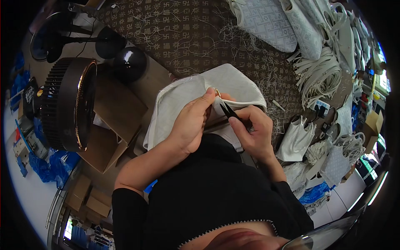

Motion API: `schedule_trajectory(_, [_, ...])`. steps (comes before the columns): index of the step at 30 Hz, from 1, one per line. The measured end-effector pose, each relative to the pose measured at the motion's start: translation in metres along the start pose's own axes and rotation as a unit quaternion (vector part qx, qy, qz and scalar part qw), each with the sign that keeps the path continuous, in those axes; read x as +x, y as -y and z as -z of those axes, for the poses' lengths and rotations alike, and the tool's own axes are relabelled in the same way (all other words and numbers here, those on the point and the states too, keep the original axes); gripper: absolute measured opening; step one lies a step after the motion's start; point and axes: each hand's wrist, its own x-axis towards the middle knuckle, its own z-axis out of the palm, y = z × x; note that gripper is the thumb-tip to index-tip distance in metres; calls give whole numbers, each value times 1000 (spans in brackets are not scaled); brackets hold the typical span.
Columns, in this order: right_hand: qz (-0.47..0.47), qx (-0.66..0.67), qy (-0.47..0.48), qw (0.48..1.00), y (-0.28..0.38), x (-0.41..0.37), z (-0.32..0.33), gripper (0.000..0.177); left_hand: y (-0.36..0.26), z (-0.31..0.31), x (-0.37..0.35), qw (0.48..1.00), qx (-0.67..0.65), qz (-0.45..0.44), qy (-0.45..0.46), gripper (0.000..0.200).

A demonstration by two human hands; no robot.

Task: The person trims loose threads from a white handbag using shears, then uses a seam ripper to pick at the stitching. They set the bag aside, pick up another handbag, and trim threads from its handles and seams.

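Observation:
A white bag [237, 83] lies on my lap against the table's edge, its opening toward me. My left hand [192, 123] pinches the bag's rim beside a small gold-coloured ring [217, 92]. Black-tipped scissors or snips [227, 111] are held in my right hand [255, 132], their points at the rim just right of my left fingertips. A dark zip strip [216, 125] shows inside the bag below both hands. My right fingers wrap round the tool's handles, which are mostly hidden.
Loose threads litter the patterned brown tabletop [179, 29]. A black fan [68, 104] and an open cardboard box [112, 112] stand at the left. White bags [266, 21], a bundle of white straps [318, 77] and another white bag [295, 139] lie at the right.

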Motion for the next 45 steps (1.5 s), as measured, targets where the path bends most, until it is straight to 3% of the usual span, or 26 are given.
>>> schedule_trajectory(30, [149,-82,-52,984,-2,4,-9,14,-5,4,1,1000,-21,9,9,40])
schedule_trajectory(31, [159,-67,-66,983,-1,5,-8,13,-1,4,3,1000,-21,9,10,40])
schedule_trajectory(33, [170,-52,-80,981,2,7,-6,13,8,6,6,993,78,42,-82,42])
schedule_trajectory(35, [138,42,-128,981,5,11,-4,12,2,4,2,998,36,27,-54,41])
schedule_trajectory(38, [123,54,-140,981,-4,12,2,11,-10,3,-1,1000,-16,15,-12,41])
schedule_trajectory(40, [100,77,-140,982,-2,13,3,11,-11,4,-1,1000,-26,18,0,40])
schedule_trajectory(45, [88,-16,-17,996,8,13,11,8,-8,7,3,1000,6,10,7,41])
